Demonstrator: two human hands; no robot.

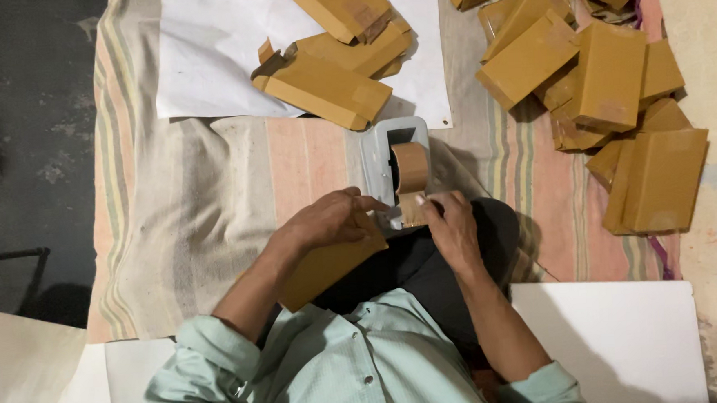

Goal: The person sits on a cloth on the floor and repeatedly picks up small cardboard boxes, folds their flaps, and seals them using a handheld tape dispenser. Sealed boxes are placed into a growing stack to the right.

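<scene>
Hands are taping a brown cardboard packet on a striped cloth.

The left hand (327, 221) is grasping the flat brown cardboard packet (323, 267) against the lap, near the cloth's (211, 193) lower edge. The right hand (451, 225) is pinching the brown tape end at the grey tape dispenser (402, 168). The packet is looking light and stiff, best held by its edges; the tape is looking sticky and thin. Finished packets (613, 74) are lying at the upper right corner.
</scene>
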